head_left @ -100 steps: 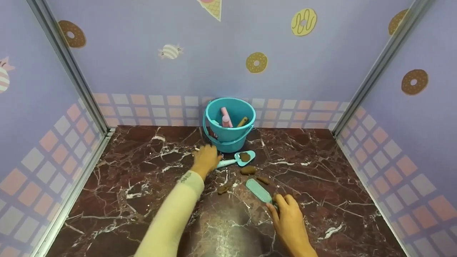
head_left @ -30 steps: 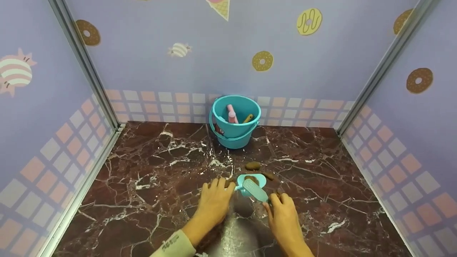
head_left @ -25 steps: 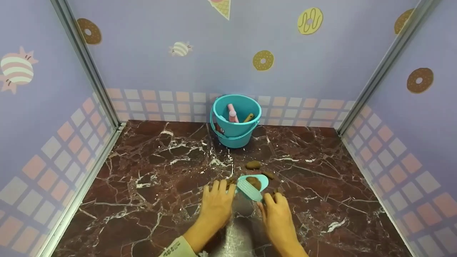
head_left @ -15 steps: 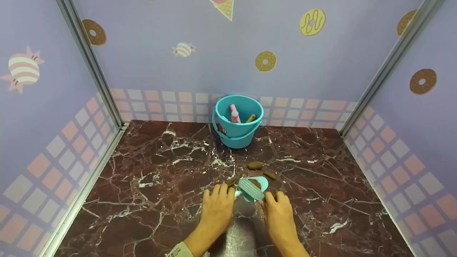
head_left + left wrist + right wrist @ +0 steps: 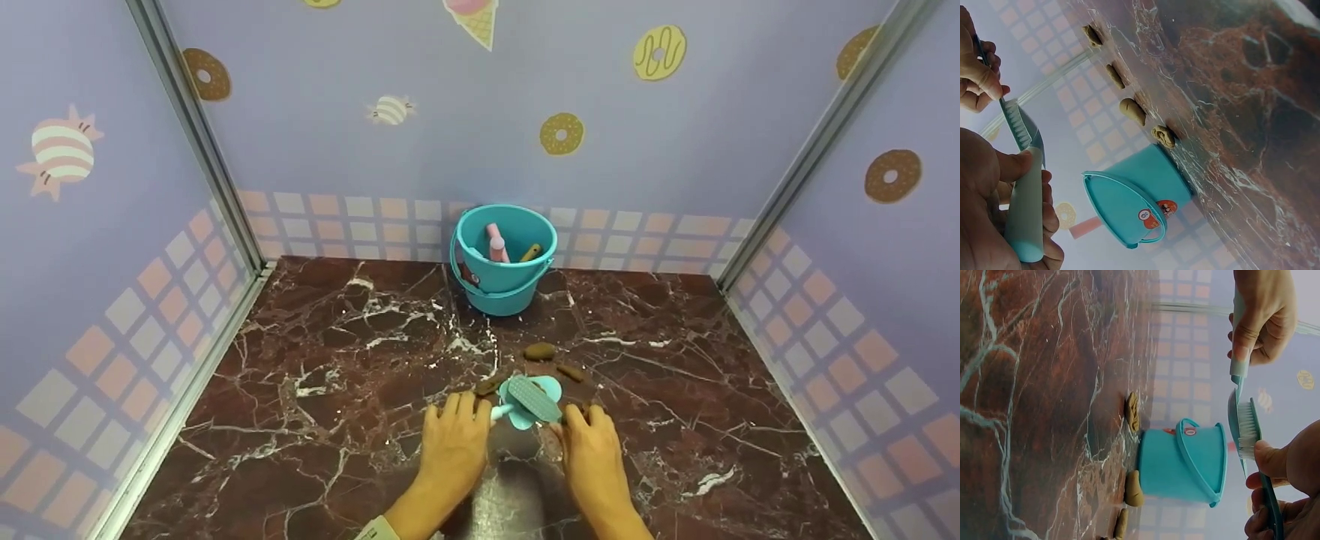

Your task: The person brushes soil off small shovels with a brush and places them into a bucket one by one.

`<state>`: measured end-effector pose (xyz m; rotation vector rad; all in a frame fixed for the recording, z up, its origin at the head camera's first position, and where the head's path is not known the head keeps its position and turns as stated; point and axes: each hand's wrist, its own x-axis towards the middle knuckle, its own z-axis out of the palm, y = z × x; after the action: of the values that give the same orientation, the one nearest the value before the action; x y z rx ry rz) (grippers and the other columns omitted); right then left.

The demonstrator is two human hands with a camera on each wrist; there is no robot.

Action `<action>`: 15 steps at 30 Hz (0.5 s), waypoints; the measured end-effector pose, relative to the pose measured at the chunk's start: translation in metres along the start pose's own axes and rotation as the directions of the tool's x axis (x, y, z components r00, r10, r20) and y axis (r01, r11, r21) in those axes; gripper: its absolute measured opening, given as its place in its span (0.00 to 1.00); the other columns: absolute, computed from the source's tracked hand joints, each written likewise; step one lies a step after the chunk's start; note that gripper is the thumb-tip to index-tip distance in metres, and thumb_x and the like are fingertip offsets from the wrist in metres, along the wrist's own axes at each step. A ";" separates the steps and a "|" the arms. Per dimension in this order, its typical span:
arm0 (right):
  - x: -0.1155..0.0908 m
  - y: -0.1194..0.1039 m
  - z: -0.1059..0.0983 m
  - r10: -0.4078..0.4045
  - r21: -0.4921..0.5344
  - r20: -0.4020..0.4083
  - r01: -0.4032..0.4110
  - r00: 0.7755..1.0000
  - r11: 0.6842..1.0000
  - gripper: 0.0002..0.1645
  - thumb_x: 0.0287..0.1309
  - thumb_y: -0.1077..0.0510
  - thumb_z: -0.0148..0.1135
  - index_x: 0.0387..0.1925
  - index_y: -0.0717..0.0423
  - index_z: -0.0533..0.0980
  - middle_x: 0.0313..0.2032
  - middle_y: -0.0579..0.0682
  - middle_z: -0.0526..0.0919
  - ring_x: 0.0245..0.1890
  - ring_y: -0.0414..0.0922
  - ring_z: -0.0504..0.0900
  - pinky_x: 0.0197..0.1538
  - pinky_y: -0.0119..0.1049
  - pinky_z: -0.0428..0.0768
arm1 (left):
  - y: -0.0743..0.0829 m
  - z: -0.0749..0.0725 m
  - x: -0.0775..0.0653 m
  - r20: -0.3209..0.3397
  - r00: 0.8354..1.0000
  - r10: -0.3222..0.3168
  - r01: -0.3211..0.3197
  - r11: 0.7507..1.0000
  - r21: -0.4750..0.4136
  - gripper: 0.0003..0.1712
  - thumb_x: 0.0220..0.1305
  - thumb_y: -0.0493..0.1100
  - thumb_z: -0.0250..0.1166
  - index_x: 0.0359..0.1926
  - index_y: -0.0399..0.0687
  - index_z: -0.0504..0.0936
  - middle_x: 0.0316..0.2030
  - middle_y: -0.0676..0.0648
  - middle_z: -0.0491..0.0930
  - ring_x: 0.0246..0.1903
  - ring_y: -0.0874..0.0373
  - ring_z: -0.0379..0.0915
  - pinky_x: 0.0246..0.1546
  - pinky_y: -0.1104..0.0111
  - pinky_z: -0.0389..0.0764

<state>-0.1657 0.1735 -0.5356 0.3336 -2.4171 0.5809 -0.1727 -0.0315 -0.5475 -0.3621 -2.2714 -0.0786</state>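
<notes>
My left hand (image 5: 454,442) grips the pale handle (image 5: 1024,208) of a small teal scoop (image 5: 551,386), held up off the table. In my right hand (image 5: 596,457) is a green-backed brush (image 5: 534,399) with white bristles (image 5: 1247,430). The brush lies over the scoop with its bristles turned down into the scoop's bowl. A brown lump in the bowl is mostly hidden beneath the brush. Just beyond the hands, several brown clay-like lumps lie on the table, among them a rounded one (image 5: 539,351) and a thin one (image 5: 571,372).
A teal bucket (image 5: 501,289) with its handle hanging down stands near the back wall. Inside are a pink tool (image 5: 496,244) and a yellow handle (image 5: 531,253). Pale crumbs dot the marbled table (image 5: 360,435). Patterned panels enclose the back and both sides.
My left hand has taken the scoop from beside the bucket and brought it nearer. The brush has moved left over it, shifting about on the bowl and covering most of the lump.
</notes>
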 end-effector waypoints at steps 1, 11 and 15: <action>0.000 0.000 0.000 -0.001 0.001 -0.006 0.001 1.000 1.000 0.17 0.51 0.56 0.76 0.31 0.57 0.73 0.29 0.52 0.70 0.28 0.52 0.71 0.32 0.48 0.74 | 0.000 0.000 0.000 -0.002 1.000 0.001 -0.001 1.000 0.000 0.15 0.61 0.54 0.65 0.32 0.48 0.79 0.32 0.45 0.79 0.33 0.51 0.73 0.27 0.61 0.67; -0.003 0.003 -0.002 -0.001 0.000 -0.018 0.001 1.000 1.000 0.18 0.51 0.57 0.75 0.31 0.56 0.71 0.28 0.51 0.69 0.27 0.49 0.71 0.30 0.46 0.75 | 0.002 -0.001 -0.005 0.007 1.000 0.004 -0.004 1.000 0.006 0.16 0.63 0.56 0.63 0.32 0.48 0.80 0.33 0.45 0.80 0.34 0.51 0.76 0.26 0.61 0.68; -0.005 0.001 -0.007 0.007 0.042 0.006 -0.008 1.000 0.999 0.14 0.56 0.57 0.72 0.32 0.56 0.73 0.30 0.49 0.70 0.28 0.45 0.73 0.31 0.45 0.78 | 0.002 -0.003 -0.005 0.059 0.998 -0.024 0.025 1.000 -0.014 0.15 0.63 0.55 0.64 0.33 0.49 0.81 0.34 0.45 0.80 0.35 0.50 0.76 0.27 0.61 0.68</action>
<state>-0.1586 0.1783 -0.5342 0.3444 -2.4156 0.6351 -0.1669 -0.0312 -0.5491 -0.3482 -2.3347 -0.0984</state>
